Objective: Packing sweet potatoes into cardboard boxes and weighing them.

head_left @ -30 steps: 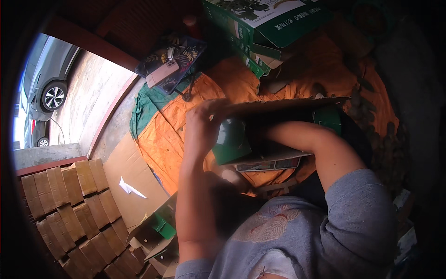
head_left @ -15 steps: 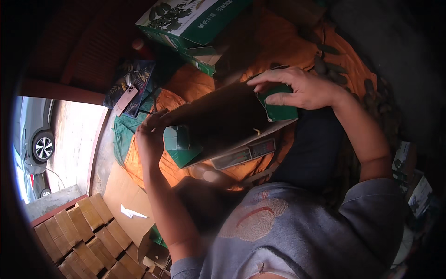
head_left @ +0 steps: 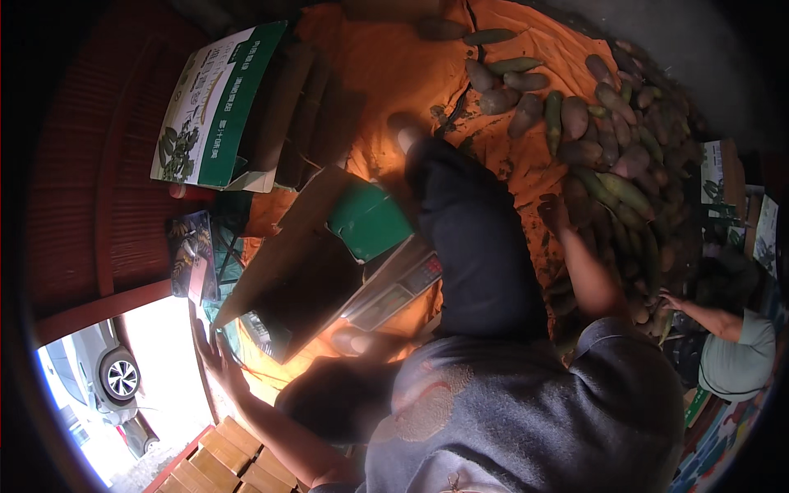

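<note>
Left hand (head_left: 220, 366): beside the near left edge of the open carton, fingers extended and slightly apart; contact can't be told. Half a second ago it was at the carton's upper left corner.
Right hand (head_left: 555, 215): away from the green flap it was on before, now at the near side of the produce pile (head_left: 633, 191); fingers partly bent, and I cannot tell whether they hold anything.
Open carton (head_left: 271, 255): tilted on the orange sheet (head_left: 370, 90), left of the person's dark trouser leg (head_left: 472, 238), its green flap (head_left: 370, 222) standing out at the far right end.
Scale (head_left: 382, 306): right beside the carton (small red marks on its keypad).
View: turned since then, with more of the pile showing and a co-worker (head_left: 735, 353) at the right.
Printed box (head_left: 215, 107): pale characters on a green band, dark lettering and leafy plants on white.
</note>
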Tool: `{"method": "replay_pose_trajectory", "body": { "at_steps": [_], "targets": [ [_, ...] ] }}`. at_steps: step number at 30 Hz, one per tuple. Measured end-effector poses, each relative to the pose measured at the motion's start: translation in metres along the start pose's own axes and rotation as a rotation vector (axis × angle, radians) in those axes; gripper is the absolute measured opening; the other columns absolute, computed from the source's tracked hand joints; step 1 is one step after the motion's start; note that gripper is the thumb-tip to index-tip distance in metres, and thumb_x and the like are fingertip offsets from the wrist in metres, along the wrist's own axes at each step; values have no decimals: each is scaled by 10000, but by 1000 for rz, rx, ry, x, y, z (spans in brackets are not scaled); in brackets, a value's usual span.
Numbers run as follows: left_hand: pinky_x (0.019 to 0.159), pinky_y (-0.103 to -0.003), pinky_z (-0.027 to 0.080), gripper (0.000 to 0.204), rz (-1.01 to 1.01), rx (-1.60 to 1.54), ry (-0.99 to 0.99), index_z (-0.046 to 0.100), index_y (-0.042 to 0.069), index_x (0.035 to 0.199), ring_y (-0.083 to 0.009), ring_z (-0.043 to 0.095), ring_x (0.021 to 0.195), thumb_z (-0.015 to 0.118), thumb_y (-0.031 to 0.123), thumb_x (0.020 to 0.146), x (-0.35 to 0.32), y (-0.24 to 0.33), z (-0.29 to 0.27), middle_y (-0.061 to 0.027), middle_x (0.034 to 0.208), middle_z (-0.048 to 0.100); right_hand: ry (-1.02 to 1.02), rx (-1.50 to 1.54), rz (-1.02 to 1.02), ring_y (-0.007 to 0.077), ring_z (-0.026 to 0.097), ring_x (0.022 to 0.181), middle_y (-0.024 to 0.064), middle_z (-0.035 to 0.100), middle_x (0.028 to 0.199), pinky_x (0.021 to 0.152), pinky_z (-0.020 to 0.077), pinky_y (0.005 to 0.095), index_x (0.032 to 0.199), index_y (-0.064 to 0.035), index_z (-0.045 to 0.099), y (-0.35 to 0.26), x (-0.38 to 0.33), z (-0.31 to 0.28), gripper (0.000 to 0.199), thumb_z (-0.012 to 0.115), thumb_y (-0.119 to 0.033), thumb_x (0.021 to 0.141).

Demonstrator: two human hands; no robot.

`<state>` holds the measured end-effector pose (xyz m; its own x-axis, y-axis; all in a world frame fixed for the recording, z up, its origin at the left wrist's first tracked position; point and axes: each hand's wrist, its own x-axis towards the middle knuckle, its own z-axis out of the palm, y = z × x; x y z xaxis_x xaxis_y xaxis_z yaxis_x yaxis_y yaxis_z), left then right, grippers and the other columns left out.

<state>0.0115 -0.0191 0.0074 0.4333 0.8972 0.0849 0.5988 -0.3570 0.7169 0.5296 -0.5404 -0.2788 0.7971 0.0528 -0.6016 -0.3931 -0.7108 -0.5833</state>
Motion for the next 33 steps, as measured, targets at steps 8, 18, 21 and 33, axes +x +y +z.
{"method": "replay_pose_trajectory", "body": {
  "at_steps": [8,18,21,33],
  "targets": [
    [1081,-440,472,532,-321,404,-70,484,80,1496,-353,538,1326,637,109,987,-47,-89,-18,-191,1493,499,57,-418,-294,383,592,1240,242,590,1350,990,523,478,1401,-20,505,6,132,7,519,654,-194,934],
    [1118,-538,381,544,-859,34,-208,445,155,1527,-287,455,1407,628,240,1022,-70,-156,-19,-70,1590,423,225,-209,-75,387,541,1312,260,508,1458,1028,481,447,1515,31,365,-91,231,29,877,660,-543,921],
    [1117,-522,387,539,-886,18,-175,456,151,1516,-268,467,1394,639,237,1016,-72,-156,-33,-69,1572,437,214,-175,101,386,512,1353,292,447,1510,1071,453,443,1541,95,276,-104,257,45,1028,592,-656,913],
    [1041,-415,500,568,-879,-43,-118,429,69,1493,-275,525,1304,665,194,992,-56,-185,-10,-110,1477,466,174,-651,216,372,468,1400,274,419,1545,1147,399,419,1560,45,293,-95,358,26,974,532,-665,939]
  ]
}}
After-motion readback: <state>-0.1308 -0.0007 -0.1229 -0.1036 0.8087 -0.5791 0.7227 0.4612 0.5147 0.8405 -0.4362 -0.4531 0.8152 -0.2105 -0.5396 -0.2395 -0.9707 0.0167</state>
